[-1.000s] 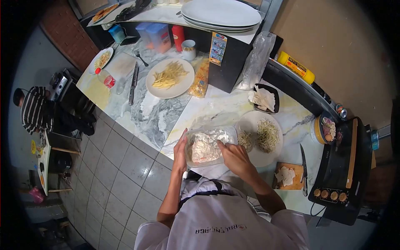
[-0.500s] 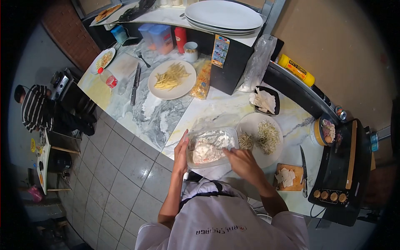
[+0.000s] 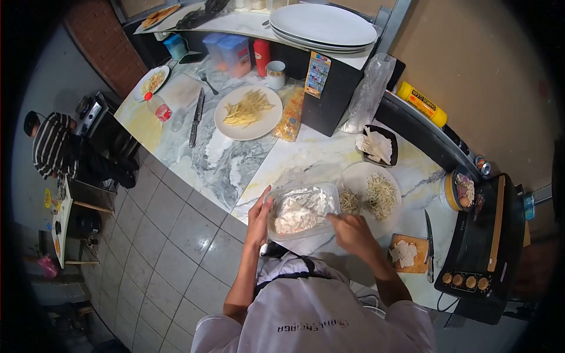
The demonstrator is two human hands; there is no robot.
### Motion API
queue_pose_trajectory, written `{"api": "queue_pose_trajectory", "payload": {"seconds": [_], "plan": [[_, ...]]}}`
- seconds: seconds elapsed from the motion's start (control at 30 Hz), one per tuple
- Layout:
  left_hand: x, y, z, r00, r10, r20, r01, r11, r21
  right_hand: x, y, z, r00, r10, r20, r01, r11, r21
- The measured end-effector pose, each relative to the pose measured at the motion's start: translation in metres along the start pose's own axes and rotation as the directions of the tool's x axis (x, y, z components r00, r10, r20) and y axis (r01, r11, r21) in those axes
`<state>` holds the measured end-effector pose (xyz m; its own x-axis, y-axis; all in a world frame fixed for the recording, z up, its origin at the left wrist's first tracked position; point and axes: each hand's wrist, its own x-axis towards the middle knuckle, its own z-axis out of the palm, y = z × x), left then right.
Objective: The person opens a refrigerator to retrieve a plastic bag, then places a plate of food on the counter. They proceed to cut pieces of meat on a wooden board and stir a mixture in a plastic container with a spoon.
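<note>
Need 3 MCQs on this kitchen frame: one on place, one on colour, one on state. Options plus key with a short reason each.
1. Where does the plate of fries stand?
A. on the marble counter, past the clear tub
B. on the floor tiles
C. on the black cooker

2. What colour is the squeeze bottle lying on the ledge at the right?
A. blue
B. yellow
C. white

3. How does the left hand stand to the clear plastic tub?
A. apart from it, flat on the counter
B. inside it, in the food
C. against its left side, steadying it

Key:
1 A: the plate sits on the counter, beside a knife.
2 B: its body is yellow with a dark label.
3 C: the left hand presses on the tub's left wall, while the right hand is at its right edge.
</note>
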<state>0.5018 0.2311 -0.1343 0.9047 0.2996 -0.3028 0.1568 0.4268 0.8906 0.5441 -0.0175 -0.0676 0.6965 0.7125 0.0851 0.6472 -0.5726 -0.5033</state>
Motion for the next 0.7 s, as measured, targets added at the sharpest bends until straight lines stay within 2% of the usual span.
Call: {"api": "queue_pose_trajectory", "payload": {"seconds": [0.07, 0.2, 0.23, 0.33, 0.4, 0.47, 0.53, 0.6, 0.67, 0.7], "plan": [[-0.003, 0.002, 0.004, 1.000, 0.013, 0.007, -0.013, 1.000, -0.008, 0.003, -0.003, -0.019, 0.984, 0.171, 0.048, -0.168, 0.984, -0.063], [-0.012, 0.002, 0.008, 0.994, 0.079, -0.075, -0.078, 0.997, 0.017, -0.012, 0.002, 0.004, 0.973, 0.229, -0.043, -0.233, 0.955, -0.185], [-0.012, -0.002, 0.006, 0.986, 0.122, -0.111, -0.120, 0.993, 0.024, -0.015, -0.001, 0.010, 0.974, 0.221, -0.044, -0.226, 0.957, -0.182], [-0.013, -0.010, 0.003, 0.977, 0.125, -0.175, -0.127, 0.992, 0.000, -0.022, -0.015, 0.029, 0.957, 0.289, 0.005, -0.284, 0.945, -0.162], [-0.016, -0.010, 0.005, 0.966, 0.170, -0.197, -0.166, 0.985, 0.035, -0.023, -0.024, 0.039, 0.967, 0.253, -0.029, -0.254, 0.959, -0.126], [-0.014, -0.016, 0.002, 0.960, 0.145, -0.240, -0.166, 0.984, -0.067, -0.015, -0.037, 0.042, 0.968, 0.247, -0.051, -0.251, 0.963, -0.096], [-0.014, -0.017, 0.001, 0.957, 0.166, -0.240, -0.178, 0.984, -0.029, -0.006, -0.048, 0.041, 0.962, 0.268, 0.053, -0.267, 0.963, -0.014], [-0.017, -0.015, 0.004, 0.962, 0.166, -0.219, -0.178, 0.983, -0.040, -0.002, -0.047, 0.048, 0.966, 0.257, 0.025, -0.258, 0.964, 0.054], [-0.019, -0.014, 0.001, 0.966, 0.162, -0.199, -0.180, 0.980, -0.079, 0.002, -0.047, 0.036, 0.967, 0.240, 0.088, -0.255, 0.938, 0.236], [-0.019, -0.015, 0.000, 0.972, 0.154, -0.178, -0.178, 0.976, -0.122, 0.002, -0.039, 0.036, 0.974, 0.221, 0.053, -0.227, 0.940, 0.255]]}}
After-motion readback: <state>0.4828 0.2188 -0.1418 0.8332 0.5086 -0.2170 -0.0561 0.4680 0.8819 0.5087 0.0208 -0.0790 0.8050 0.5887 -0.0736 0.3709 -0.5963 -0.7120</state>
